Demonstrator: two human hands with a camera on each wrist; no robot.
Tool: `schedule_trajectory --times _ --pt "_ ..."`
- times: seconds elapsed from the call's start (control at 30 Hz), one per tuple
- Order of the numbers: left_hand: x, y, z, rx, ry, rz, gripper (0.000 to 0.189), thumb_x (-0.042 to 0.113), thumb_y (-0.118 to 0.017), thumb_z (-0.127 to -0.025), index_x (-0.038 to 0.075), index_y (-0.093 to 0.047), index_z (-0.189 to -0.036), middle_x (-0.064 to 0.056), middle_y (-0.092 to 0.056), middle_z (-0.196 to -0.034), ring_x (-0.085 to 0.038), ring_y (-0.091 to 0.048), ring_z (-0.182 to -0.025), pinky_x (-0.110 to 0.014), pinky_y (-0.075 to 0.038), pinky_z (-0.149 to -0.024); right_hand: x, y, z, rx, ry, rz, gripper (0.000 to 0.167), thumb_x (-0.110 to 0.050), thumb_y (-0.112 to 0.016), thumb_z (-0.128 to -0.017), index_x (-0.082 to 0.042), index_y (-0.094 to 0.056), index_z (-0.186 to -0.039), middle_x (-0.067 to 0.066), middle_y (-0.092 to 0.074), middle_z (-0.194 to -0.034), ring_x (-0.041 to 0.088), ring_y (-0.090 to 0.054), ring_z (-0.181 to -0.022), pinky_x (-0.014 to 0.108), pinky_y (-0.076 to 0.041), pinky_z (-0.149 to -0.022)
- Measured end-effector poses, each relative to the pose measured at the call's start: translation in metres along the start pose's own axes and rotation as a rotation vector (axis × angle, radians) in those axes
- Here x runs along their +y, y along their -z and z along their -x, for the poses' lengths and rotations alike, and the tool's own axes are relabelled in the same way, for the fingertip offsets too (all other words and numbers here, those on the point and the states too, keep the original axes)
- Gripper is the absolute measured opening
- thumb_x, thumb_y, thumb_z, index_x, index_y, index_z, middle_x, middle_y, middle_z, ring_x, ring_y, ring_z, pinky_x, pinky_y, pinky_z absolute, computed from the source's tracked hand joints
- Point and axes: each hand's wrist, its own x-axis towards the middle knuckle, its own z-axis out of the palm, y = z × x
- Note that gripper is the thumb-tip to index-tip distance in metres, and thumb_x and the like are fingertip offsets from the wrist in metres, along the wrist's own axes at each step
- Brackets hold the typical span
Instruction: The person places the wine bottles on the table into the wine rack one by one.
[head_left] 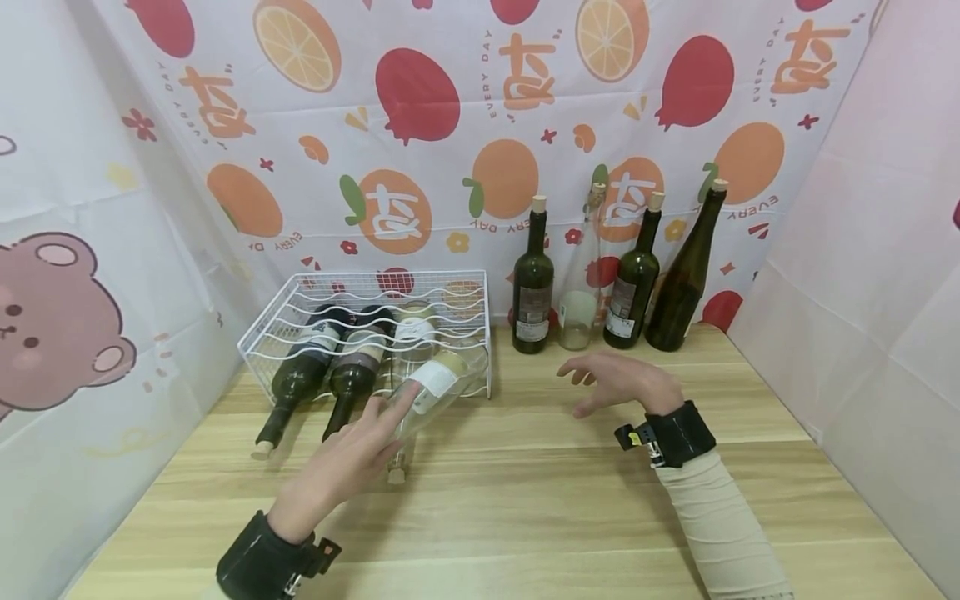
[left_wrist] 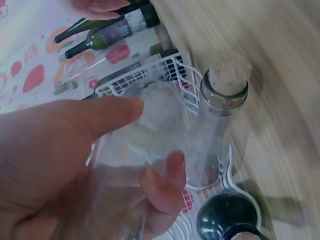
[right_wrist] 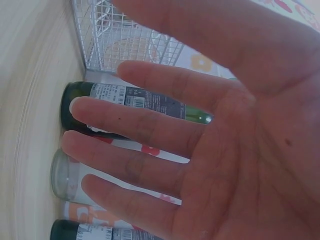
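Your left grip (head_left: 348, 458) is curled round a clear, white-labelled glass bottle (head_left: 437, 377), its base at the right end of the white wire bottle rack (head_left: 330, 284), where three corked bottles (head_left: 298, 377) lie. Your right grip (head_left: 621, 382), fingers spread and holding nothing, hovers over the counter (head_left: 570, 500) near four corked standing bottles (head_left: 533, 287).

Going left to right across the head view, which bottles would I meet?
Leftmost dark bottle in the white wire rack, second dark bottle in it, clear bottle held by the left hand, upright green bottle, upright clear bottle, another upright green bottle, rightmost green bottle.
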Motion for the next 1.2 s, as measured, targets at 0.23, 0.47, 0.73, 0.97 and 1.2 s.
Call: schedule_trajectory --times 0.23,0.47,0.73,0.97,1.2 --pt "0.011 -0.007 -0.004 -0.017 0.105 0.053 0.081 0.01 -0.068 -0.098 0.023 -0.024 -0.165 -0.042 -0.046 -0.14 -0.035 -0.066 -0.072 -0.039 -0.051 -0.053 -0.001 -0.001 0.0 -0.01 -0.018 -0.013 0.064 -0.027 -0.086 -0.085 -0.013 -0.059 -0.142 0.017 -0.068 -0.133 0.033 -0.065 -0.124 0.049 -0.054 -0.102" --pt "0.019 -0.015 -0.009 0.077 0.114 0.043 0.081 0.011 -0.07 -0.097 0.021 -0.025 -0.165 -0.047 -0.045 -0.141 -0.044 -0.067 -0.077 -0.041 -0.052 -0.051 -0.001 -0.001 -0.001 -0.01 -0.026 -0.014 0.064 -0.026 -0.086 -0.085 -0.013 -0.06 -0.142 0.018 -0.068 -0.134 0.034 -0.064 -0.125 0.049 -0.054 -0.102" --pt "0.024 -0.025 -0.023 0.174 0.068 0.015 0.076 0.008 -0.072 -0.094 0.01 -0.035 -0.16 -0.038 -0.055 -0.121 -0.024 -0.053 -0.055 -0.033 -0.044 -0.047 -0.001 -0.002 -0.002 -0.018 -0.025 -0.02 0.064 -0.025 -0.085 -0.086 -0.013 -0.059 -0.142 0.02 -0.067 -0.135 0.035 -0.064 -0.126 0.05 -0.053 -0.102" --pt "0.03 -0.032 -0.029 0.125 0.147 0.081 0.074 0.003 -0.069 -0.095 0.007 -0.035 -0.16 -0.041 -0.051 -0.121 -0.024 -0.052 -0.053 -0.034 -0.042 -0.045 -0.001 -0.003 -0.002 -0.031 -0.023 -0.027 0.064 -0.026 -0.085 -0.086 -0.012 -0.059 -0.143 0.02 -0.066 -0.136 0.037 -0.063 -0.127 0.05 -0.053 -0.103" --pt "0.032 -0.027 -0.033 0.029 0.194 0.15 0.082 -0.001 -0.067 -0.09 0.005 -0.027 -0.162 -0.049 -0.041 -0.134 -0.028 -0.056 -0.059 -0.037 -0.048 -0.05 -0.001 -0.002 -0.003 -0.039 -0.022 -0.025 0.065 -0.027 -0.084 -0.087 -0.012 -0.057 -0.144 0.02 -0.065 -0.137 0.039 -0.061 -0.129 0.05 -0.052 -0.104"
